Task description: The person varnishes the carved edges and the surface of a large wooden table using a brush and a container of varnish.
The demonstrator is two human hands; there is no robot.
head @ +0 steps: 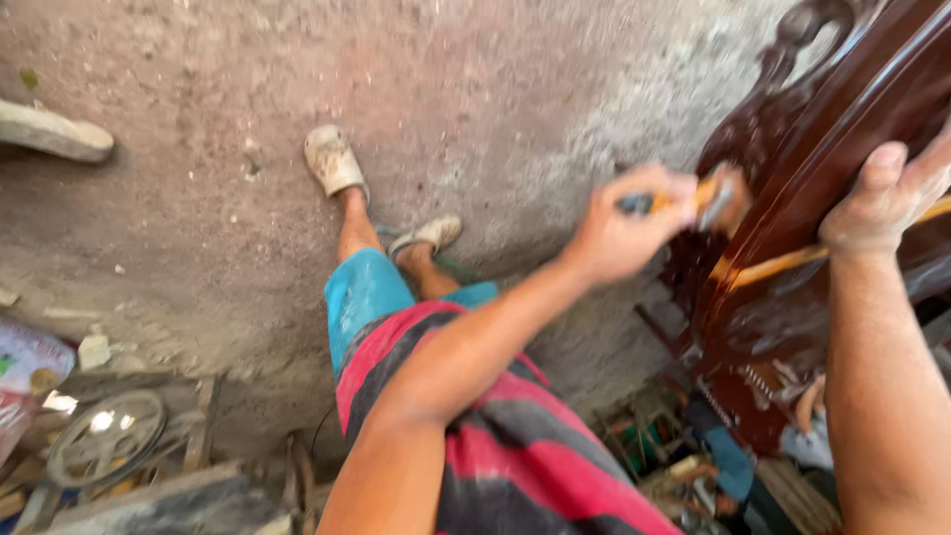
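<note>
left hand (pixel 624 233): closed around a paintbrush (pixel 693 198), bristle end touching the dark varnished carved wood panel (pixel 822 149).
right hand (pixel 882 198): fingers wrapped over the panel's edge, steadying it.
panel position: upright at right, above the concrete floor (pixel 396 79).
technique: likely best with light strokes along the carving, panel held firm.

Below me a rough, dusty concrete floor (pixel 475 89) in daylight; a metal wheel (pixel 104 438) sits near left among scrap.
</note>
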